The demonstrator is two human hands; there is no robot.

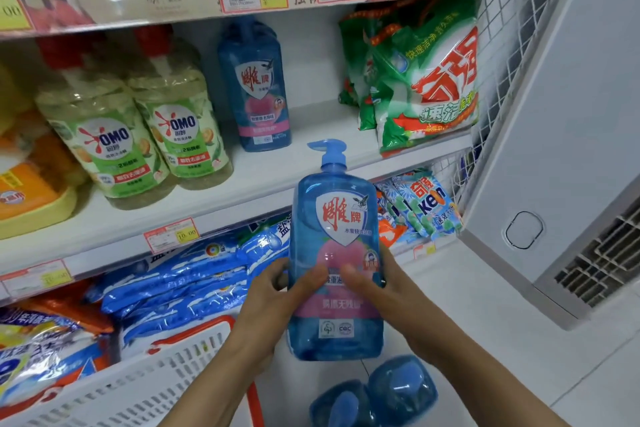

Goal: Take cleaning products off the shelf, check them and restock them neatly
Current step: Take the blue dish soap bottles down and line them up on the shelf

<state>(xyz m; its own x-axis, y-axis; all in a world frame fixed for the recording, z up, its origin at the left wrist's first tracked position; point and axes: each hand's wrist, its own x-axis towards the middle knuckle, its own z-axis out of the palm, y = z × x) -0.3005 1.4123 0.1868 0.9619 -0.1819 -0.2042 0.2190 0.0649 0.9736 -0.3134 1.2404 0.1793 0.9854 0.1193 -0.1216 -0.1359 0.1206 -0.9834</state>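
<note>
Shop: price-tagged shelf (242, 204) of detergents.

The only view comes from a wide-angle camera on the person's head, looking forward and down at shop shelves (242, 184) from close range, so the shelf edges bow and slope down to the left. It stands near enough that the left hand (273, 302) and the right hand (377, 291) reach in from the bottom edge with a blue pump bottle (336, 253) in the centre foreground, facing the lens. The floor (485, 340) and a white cabinet (554, 149) fill the right side, and a white basket (156, 374) sits low at the left.
</note>
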